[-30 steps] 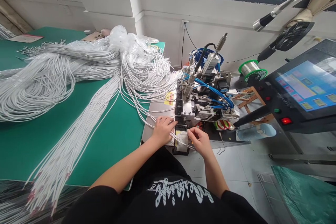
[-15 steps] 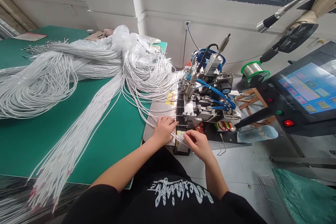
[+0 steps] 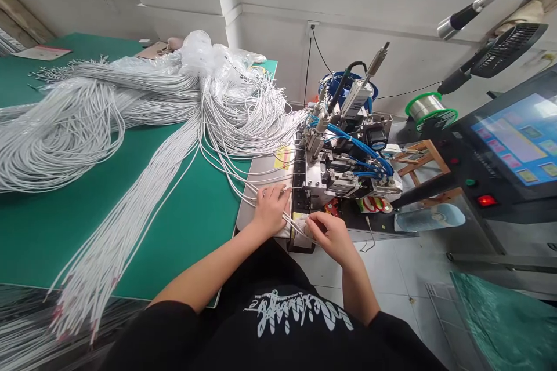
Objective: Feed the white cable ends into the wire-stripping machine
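Observation:
My left hand (image 3: 271,210) is closed over several thin white cables (image 3: 294,226) at the near end of the machine's edge. These cables come out beneath its fingers and run toward my right hand (image 3: 329,234), which pinches them near their ends; the exact ends are hidden by the fingers. Just beyond my left hand stands the metal machine (image 3: 314,177) with blue air hoses, a single white cable leading into its dark edge. From the table, a large heap of white cables (image 3: 243,122) stretches across to the machine's grey plate (image 3: 261,177).
Another bundle of white cables (image 3: 143,197) fans over the green table (image 3: 174,249). At right are a touch screen (image 3: 522,139), a spool of wire (image 3: 429,111), a black fan (image 3: 507,49) and a clear bottle (image 3: 429,218). Plastic bags (image 3: 195,52) top the heap.
The view has tilted and shifted slightly. My left fingers have moved a little up along the machine's edge, off the near cable; my right hand keeps its pinch almost in place.

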{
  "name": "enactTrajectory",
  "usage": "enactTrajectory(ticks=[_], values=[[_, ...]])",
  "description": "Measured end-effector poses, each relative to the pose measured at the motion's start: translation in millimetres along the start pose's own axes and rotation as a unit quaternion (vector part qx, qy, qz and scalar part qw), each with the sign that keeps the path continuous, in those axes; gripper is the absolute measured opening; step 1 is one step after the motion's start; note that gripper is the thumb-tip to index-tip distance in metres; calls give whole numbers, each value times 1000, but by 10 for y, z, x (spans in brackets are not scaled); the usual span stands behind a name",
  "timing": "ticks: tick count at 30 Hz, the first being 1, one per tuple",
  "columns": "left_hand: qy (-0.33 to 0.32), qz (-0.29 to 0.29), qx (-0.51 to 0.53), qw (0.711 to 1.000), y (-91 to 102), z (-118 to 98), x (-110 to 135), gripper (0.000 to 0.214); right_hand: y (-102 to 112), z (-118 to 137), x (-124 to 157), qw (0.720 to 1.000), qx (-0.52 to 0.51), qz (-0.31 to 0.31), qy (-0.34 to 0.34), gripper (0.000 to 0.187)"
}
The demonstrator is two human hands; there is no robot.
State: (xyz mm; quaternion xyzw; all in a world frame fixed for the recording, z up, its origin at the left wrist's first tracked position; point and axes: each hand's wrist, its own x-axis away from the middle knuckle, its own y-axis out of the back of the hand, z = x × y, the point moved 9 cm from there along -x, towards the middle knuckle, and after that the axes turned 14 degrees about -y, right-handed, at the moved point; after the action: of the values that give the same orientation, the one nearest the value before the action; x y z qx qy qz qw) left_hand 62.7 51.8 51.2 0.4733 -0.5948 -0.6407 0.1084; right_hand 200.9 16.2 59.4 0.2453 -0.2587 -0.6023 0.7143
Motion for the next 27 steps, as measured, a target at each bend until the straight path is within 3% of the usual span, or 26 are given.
enactTrajectory(ticks=[13, 20, 27], values=[[-29, -45, 19, 998, 95, -41, -5, 33, -174, 95, 15, 997, 51, 60, -1, 22], [-51, -76, 21, 996, 117, -85, 6, 28, -192, -4, -90, 1000, -5, 21, -21, 22], [-73, -121, 23, 990, 190, -126, 21, 27, 47, -30, -221, 998, -41, -33, -27, 23]])
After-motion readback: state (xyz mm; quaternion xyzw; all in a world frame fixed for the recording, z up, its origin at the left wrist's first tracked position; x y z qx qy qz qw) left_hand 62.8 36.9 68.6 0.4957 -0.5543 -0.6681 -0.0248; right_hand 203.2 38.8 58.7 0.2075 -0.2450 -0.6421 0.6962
